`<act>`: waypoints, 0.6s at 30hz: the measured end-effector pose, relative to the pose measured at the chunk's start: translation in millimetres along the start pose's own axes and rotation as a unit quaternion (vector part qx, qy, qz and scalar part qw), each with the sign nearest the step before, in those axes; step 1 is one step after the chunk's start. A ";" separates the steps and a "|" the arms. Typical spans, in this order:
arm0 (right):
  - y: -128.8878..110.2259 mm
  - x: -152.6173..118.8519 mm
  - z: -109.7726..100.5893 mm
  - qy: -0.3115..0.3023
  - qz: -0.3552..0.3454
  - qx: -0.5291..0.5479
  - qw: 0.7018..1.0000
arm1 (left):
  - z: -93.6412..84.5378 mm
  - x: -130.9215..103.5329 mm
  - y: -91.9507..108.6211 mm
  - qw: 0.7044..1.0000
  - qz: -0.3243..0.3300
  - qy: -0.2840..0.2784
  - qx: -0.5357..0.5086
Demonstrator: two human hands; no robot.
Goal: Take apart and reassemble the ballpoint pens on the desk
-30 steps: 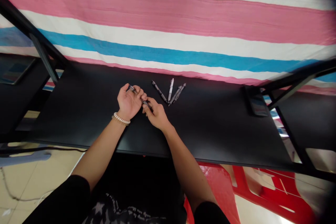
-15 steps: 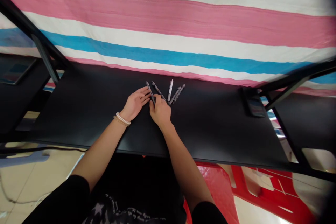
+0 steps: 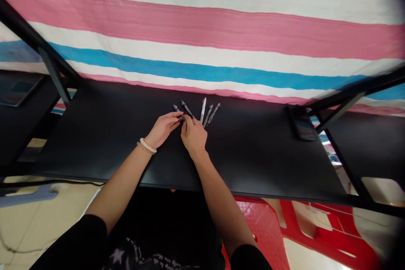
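Both my hands meet over the middle of the black desk. A dark pen (image 3: 176,108) slants between them, its far end sticking out above my left fingers. My left hand (image 3: 162,130), with a pale coiled band and a beaded bracelet on the wrist, has its fingertips closed over this pen's shaft. My right hand (image 3: 193,135) pinches the same pen lower down; its near end is hidden. Just beyond my right knuckles, a second dark pen (image 3: 186,108), a white pen (image 3: 203,109) and two grey pens (image 3: 208,114) lie fanned out, some partly covered by the hand.
The black desk (image 3: 253,156) has a dark phone-like object (image 3: 303,123) near its right end. Black metal struts (image 3: 53,74) flank both sides. A striped sheet (image 3: 202,29) hangs behind. Red plastic stools (image 3: 262,228) stand below the front edge.
My left hand has turned, and its fingers have come over the pen from lying open beside it. The held pen has dropped to a lower slant, while my right hand keeps its pinch.
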State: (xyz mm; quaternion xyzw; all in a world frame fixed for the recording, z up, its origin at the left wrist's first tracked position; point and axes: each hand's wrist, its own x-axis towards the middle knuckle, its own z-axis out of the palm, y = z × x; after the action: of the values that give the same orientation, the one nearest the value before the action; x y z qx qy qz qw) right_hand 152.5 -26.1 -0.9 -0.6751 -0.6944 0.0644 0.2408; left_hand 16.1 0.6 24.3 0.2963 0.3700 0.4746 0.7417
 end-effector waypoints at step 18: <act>4.5 1.4 2.5 0.101 0.079 -0.040 0.991 | 0.8 0.4 -0.8 0.998 0.012 0.033 0.044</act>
State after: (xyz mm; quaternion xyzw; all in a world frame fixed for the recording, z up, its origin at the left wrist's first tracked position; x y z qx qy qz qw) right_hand 155.5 -23.8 -4.6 -0.7397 -0.6132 -0.0131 0.2766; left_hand 17.3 0.6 24.1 0.3168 0.4111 0.4759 0.7100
